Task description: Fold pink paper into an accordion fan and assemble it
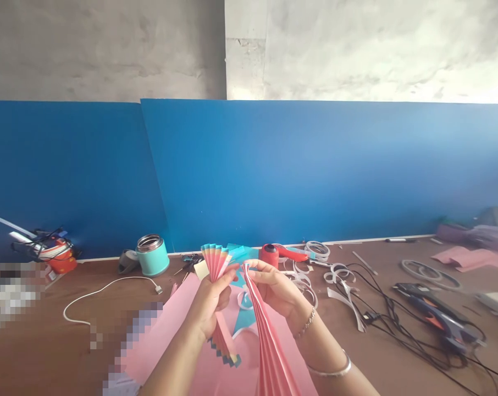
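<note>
My left hand (210, 305) is closed round the middle of a small pleated paper fan (216, 261), pink with blue and yellow edges; its upper end spreads open above my fingers and its lower end shows below my wrist. My right hand (274, 289) pinches the top of a longer pleated pink paper strip (269, 346) that hangs down toward the bottom edge. Both hands are held close together above flat pink paper sheets (166, 330) on the brown table (46, 346).
A teal metal-lidded jar (152, 254), a white cable (104, 291), a red thread spool (269, 254), red-handled scissors (292, 254), curled white paper strips (339, 280), a glue gun (434, 313) with black cords and tape rings lie on the table. Blue boards (294, 170) stand behind.
</note>
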`<action>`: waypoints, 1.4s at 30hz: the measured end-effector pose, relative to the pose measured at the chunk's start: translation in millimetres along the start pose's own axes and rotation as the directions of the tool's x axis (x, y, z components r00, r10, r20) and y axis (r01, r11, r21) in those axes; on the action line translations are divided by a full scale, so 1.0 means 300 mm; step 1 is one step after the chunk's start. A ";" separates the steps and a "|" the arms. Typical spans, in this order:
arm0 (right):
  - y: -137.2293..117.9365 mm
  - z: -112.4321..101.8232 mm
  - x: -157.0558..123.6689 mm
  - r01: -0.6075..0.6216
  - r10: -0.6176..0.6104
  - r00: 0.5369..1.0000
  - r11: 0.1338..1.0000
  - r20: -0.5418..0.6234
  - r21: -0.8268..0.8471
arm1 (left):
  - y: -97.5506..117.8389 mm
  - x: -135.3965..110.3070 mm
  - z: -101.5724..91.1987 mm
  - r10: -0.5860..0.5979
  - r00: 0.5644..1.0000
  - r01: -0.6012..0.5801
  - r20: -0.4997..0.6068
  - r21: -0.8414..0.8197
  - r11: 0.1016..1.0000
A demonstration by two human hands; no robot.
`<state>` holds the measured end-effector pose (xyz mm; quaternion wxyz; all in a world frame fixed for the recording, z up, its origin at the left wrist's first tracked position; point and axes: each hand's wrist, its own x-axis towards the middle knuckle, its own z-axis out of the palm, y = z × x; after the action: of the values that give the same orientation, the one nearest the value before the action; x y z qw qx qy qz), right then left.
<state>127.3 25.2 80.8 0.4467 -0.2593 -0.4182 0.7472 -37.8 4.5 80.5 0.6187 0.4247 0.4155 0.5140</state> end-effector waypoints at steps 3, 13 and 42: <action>0.020 -0.004 0.012 -0.044 0.042 0.998 0.997 0.042 0.057 | -0.002 -0.007 0.015 -0.002 0.999 0.004 0.048 -0.052 0.999; 0.045 -0.012 0.021 -0.053 0.044 0.994 0.994 0.098 0.098 | -0.011 0.003 0.007 -0.044 0.992 0.057 0.117 -0.107 0.993; 0.004 0.037 -0.015 -0.009 0.016 0.999 0.982 0.039 -0.188 | 0.021 -0.023 0.009 0.023 0.995 -0.021 0.097 -0.025 0.999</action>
<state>120.3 16.7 85.7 0.4072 -0.2878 -0.4940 0.7123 -37.7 -2.0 87.9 0.6376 0.4464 0.3738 0.5044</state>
